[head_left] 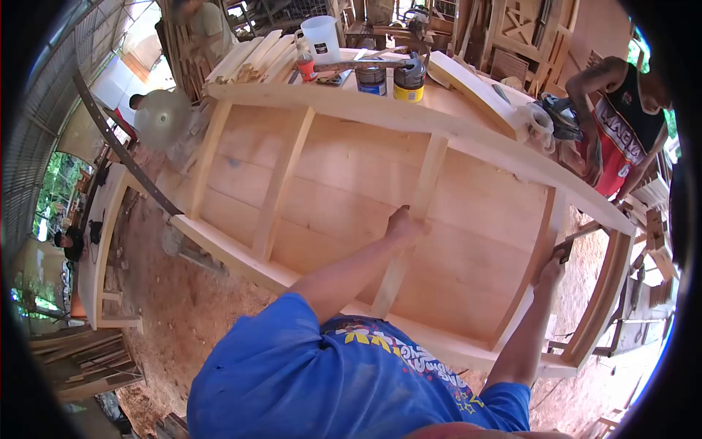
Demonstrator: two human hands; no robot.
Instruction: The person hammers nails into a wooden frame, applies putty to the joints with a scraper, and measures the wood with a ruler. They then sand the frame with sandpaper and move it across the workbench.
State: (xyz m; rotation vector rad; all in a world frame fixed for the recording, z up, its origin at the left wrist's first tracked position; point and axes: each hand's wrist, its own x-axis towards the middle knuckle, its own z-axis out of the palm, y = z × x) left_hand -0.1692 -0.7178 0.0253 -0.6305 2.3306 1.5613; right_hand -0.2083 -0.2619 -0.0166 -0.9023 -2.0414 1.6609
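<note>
A large pale wooden frame [351,104] with a plank panel [344,168] set inside it lies in front of me. My left hand [407,227] is closed around the middle crossbar [429,175]. Toward the frame's right end, my right hand [551,272] is closed on a small dark object [564,251], whose kind I cannot make out. That hand is beside the right crossbar [531,278], near the open gap at the frame's end. Its fingers are partly hidden.
Beyond the frame, a workbench [468,110] holds paint cans [408,84], a hammer [365,64], a white bucket [320,38] and a red-labelled bottle [305,64]. A co-worker [621,124] stands at the right. A fan [162,119] and another wooden piece [110,241] are at left.
</note>
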